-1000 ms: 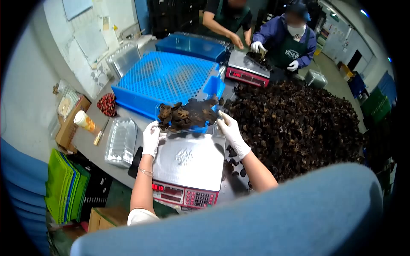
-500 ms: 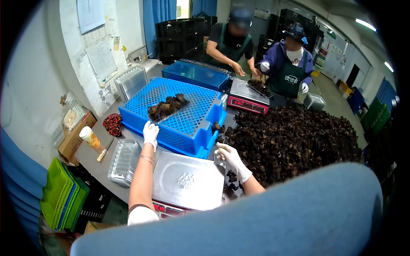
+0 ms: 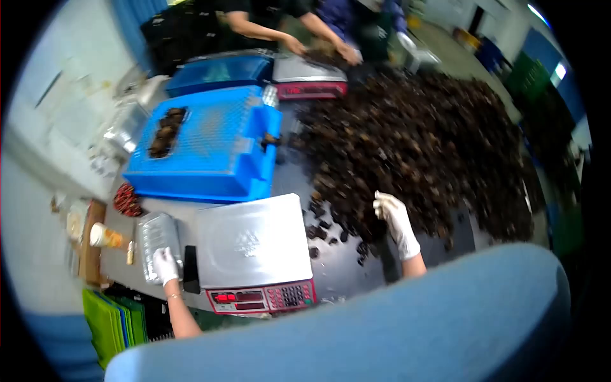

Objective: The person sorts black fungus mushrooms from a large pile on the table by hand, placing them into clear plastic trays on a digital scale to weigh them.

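Observation:
My left hand (image 3: 165, 265), in a white glove, is at the right side of the stacked clear plastic trays (image 3: 153, 235). Its fingertips overlap the trays, but blur hides whether they grip one. My right hand (image 3: 397, 223), also gloved in white, hovers at the near edge of a big heap of dark wood ear mushrooms (image 3: 414, 146). Its fingers are loosely bent and apart, holding nothing. Between my hands lies a digital scale (image 3: 248, 242) with a bare metal pan. A filled clear tray of mushrooms (image 3: 167, 132) rests on the upturned blue crate (image 3: 216, 140).
Across the table, a person's bare hands (image 3: 347, 52) work over mushrooms on a second scale (image 3: 309, 89). A dark blue bin (image 3: 219, 73) stands behind the crate. At left are a red bundle (image 3: 127, 200), a paper cup (image 3: 105, 235) and a cardboard box (image 3: 93, 213). Green crates (image 3: 105, 325) stand below.
My left hand has moved from the filled tray on the crate to the stacked trays. My right hand has shifted right to the mushroom heap. The view has turned downward and right.

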Action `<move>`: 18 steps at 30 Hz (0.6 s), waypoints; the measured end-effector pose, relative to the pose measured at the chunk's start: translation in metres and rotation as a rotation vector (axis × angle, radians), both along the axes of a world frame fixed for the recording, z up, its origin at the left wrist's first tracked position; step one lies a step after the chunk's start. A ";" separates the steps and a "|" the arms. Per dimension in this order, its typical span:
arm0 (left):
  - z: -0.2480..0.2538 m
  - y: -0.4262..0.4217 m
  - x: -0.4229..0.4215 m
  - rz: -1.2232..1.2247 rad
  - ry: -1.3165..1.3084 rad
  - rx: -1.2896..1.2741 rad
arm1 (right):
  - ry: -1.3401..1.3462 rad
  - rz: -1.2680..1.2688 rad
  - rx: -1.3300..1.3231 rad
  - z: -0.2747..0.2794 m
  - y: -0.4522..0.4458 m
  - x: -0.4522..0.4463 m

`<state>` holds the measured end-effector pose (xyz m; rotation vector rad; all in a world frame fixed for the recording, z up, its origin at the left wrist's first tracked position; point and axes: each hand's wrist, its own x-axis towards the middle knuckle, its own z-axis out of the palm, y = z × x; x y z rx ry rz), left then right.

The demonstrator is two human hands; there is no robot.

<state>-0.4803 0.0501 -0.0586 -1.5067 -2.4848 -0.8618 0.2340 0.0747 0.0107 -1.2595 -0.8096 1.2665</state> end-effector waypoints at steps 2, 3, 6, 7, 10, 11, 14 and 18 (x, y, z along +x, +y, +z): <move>-0.005 0.001 -0.007 -0.045 -0.070 0.015 | 0.032 -0.163 -0.016 0.004 -0.025 0.023; -0.001 0.001 -0.008 -0.094 -0.147 0.048 | 0.075 -0.181 0.012 0.002 -0.036 0.035; -0.014 0.010 -0.044 -0.117 -0.306 0.009 | -0.007 -0.268 -0.050 -0.002 -0.063 0.051; -0.004 0.011 -0.037 -0.147 -0.284 0.018 | -0.037 -0.279 -0.077 -0.005 -0.069 0.053; -0.014 0.012 -0.061 -0.105 -0.292 0.000 | -0.174 -0.241 -0.114 -0.017 -0.073 0.042; -0.021 0.012 -0.070 -0.064 -0.304 -0.012 | -0.213 -0.220 -0.113 -0.016 -0.071 0.029; -0.012 0.014 -0.046 0.220 -0.039 0.277 | -0.468 -0.058 0.069 -0.034 -0.053 -0.021; 0.057 -0.007 0.045 -0.026 0.060 0.445 | -0.915 0.398 0.436 -0.017 -0.018 -0.089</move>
